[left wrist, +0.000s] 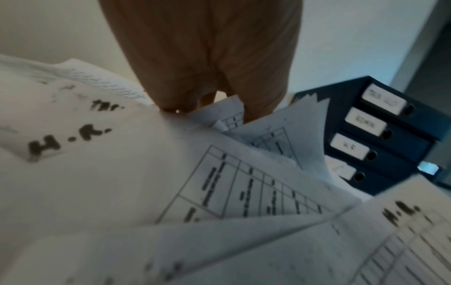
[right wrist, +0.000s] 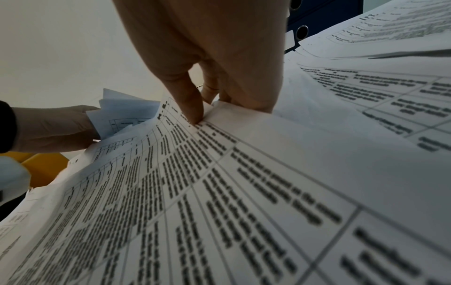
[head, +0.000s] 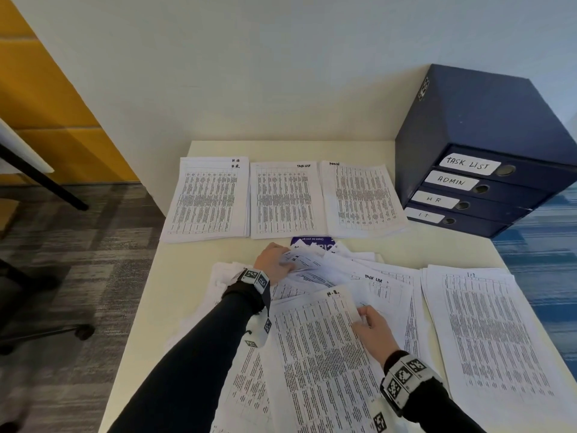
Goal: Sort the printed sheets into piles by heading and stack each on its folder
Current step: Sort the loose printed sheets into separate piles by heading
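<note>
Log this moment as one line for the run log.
sorting | left hand grips H.R. sheets | right hand pinches H.R. sheet | loose heap unsorted

The sheets [head: 315, 354] are white, covered in black ruled grids of small print, with black handwritten headings. The table [head: 399, 248] is pale cream. At upper right the file box [head: 487, 126] is dark navy; its folders [head: 487, 189] carry white labels lettered in black. A purple card [head: 313, 242] with white lettering peeks out at mid-frame. Both sleeves [head: 199, 348] are black — the wristbands [head: 406, 378] white with black square codes. The wall [head: 249, 73] is off-white, with a mustard-yellow panel [head: 40, 98] at upper left. The floor [head: 78, 260] is mottled grey — at right, blue-striped carpet [head: 543, 260].
</note>
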Action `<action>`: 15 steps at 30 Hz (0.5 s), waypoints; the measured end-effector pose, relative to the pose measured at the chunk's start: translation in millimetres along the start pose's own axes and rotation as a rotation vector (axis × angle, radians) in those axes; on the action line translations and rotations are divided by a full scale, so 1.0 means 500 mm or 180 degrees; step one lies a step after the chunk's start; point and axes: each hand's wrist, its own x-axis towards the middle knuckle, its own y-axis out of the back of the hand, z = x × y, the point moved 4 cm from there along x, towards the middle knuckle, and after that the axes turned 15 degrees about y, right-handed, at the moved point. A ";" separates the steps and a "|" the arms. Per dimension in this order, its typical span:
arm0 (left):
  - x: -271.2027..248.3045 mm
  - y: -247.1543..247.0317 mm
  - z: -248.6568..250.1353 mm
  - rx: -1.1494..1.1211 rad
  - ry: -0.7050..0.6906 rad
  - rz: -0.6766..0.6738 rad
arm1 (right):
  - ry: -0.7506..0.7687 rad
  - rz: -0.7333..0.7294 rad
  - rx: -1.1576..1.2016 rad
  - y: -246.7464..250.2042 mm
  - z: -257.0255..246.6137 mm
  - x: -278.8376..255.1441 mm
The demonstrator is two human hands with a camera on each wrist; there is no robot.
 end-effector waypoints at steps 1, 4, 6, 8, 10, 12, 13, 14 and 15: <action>0.000 0.002 -0.001 -0.0042 0.0058 -0.0003 | 0.0003 -0.0008 0.0003 0.000 -0.001 0.000; 0.001 0.005 -0.005 -0.0119 0.0084 0.0054 | 0.0009 -0.0019 0.0030 -0.001 -0.003 0.001; 0.002 0.006 -0.009 -0.0224 0.0032 0.0157 | 0.0025 -0.0012 0.0039 0.000 -0.005 0.001; 0.001 0.007 -0.010 -0.0177 -0.0021 0.0239 | 0.0041 0.0002 0.0062 0.000 -0.006 -0.001; -0.006 0.011 -0.005 -0.0095 -0.0083 0.0316 | 0.0072 0.0002 0.0069 0.000 -0.009 -0.002; -0.013 0.015 0.004 0.0000 -0.0185 0.0331 | 0.0132 -0.0001 0.0058 -0.001 -0.012 -0.003; -0.017 0.018 0.010 0.0097 -0.0220 0.0321 | 0.0181 -0.0009 0.0056 -0.001 -0.015 -0.004; -0.021 0.022 0.016 0.0176 -0.0245 0.0317 | 0.0220 -0.0015 0.0053 -0.002 -0.017 -0.004; -0.026 0.028 0.022 0.0195 -0.0261 0.0332 | 0.0254 -0.0018 0.0034 -0.002 -0.020 -0.005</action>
